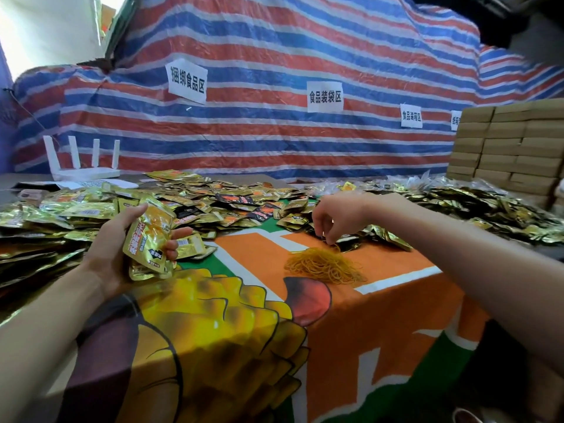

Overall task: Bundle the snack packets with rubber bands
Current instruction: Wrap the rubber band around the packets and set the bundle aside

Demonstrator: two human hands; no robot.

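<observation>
Far left: the loose packets are heaped along the table edge, close to your left hand. I read that as feed stock. The white router behind them plays no part.

Your left hand grips a stack of gold snack packets, thumb on 1 side and fingers curled round the other. The stack is lifted clear of the tablecloth and tilted. That likely keeps the edges squared and leaves room to slip a band over. I can't tell the count, only that it's more than 1.

Centre-right: the rubber bands lie in 1 tangled pile on bare cloth, near you and apart from the packets, so they're easy to pick from.

Your right hand hangs over the pile's far edge, fingers narrowed to a downward pinch. I can't tell if a band is caught.

Judgement: this is the band-pick step, and the stack isn't wrapped yet. The tangle could bring up 2 or more bands.

Far right: a second packet heap, then stacked cardboard boxes.
</observation>
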